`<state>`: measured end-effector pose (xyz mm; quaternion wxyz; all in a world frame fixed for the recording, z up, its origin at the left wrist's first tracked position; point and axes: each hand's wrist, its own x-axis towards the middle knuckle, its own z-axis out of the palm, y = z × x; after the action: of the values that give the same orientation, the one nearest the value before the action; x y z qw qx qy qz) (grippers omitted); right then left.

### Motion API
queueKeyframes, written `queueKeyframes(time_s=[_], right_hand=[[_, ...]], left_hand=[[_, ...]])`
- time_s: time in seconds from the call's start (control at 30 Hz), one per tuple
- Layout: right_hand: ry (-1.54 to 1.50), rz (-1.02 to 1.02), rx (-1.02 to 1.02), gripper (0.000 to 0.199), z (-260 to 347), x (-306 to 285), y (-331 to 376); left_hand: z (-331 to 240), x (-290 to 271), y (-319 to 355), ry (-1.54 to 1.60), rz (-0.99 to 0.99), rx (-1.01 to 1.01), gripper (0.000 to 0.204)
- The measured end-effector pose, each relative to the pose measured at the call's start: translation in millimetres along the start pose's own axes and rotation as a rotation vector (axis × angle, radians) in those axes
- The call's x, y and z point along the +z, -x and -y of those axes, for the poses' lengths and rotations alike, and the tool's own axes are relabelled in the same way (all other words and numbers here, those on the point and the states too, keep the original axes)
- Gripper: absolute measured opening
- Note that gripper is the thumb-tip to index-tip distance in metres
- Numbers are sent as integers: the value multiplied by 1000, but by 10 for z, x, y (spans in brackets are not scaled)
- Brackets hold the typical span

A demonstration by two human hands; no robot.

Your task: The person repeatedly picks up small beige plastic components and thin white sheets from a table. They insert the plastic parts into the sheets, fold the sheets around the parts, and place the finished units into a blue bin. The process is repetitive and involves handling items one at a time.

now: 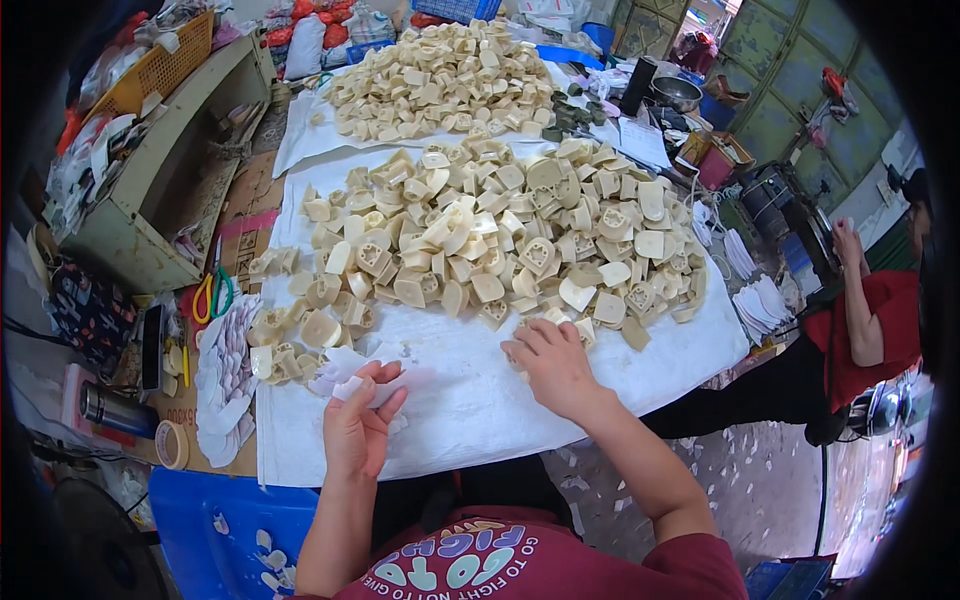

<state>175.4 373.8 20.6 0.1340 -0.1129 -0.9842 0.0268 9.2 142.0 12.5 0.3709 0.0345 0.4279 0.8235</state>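
A thin, pale white sheet-like piece (388, 388) is pinched between the thumb and fingers of my left hand (362, 425), palm turned up. More pale scraps (345, 367) lie just beyond it on the white cloth. My right hand (560, 375) is palm down at the near edge of a large heap of cream plastic parts (487, 287). Its fingers curl over one cream plastic part, mostly hidden beneath them. The heaped parts are small, hollow and rounded at one end. A smaller cluster of them (320, 328) lies at the heap's left.
Behind stands a second cream heap (440, 85). White cut-outs (228, 370), scissors (212, 295) and a tape roll (172, 444) lie along the left, near a metal shelf box (165, 180). A blue stool (235, 530) stands below. Another person in red (865, 330) is at right.
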Motion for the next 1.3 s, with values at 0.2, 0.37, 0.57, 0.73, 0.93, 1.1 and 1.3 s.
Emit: queueKeyframes(time_s=[0.2,0.37,0.57,0.73,0.93,1.1,1.3], right_hand=[[-1217,-298,165,51,753,-41,-424],[-1335,-352,-90,30,1549,44,-568],[-738,-646,-322,25,1698,71,-609],[-775,-381,-54,36,1202,354,-906],[-944,-331,108,34,1032,324,-706],[-895,-199,-146,29,1481,302,-753],[-763,-283,-144,27,1441,446,-954]], left_hand=[[176,242,-239,365,46,-27,43],[-154,525,-189,272,-19,19,46],[-63,275,-330,472,-21,-2,43],[-29,225,-1013,261,-2,-76,37],[-772,-165,-911,-62,77,16,36],[-1132,-496,-421,121,28,293,37],[-1000,-655,49,437,54,292,40]])
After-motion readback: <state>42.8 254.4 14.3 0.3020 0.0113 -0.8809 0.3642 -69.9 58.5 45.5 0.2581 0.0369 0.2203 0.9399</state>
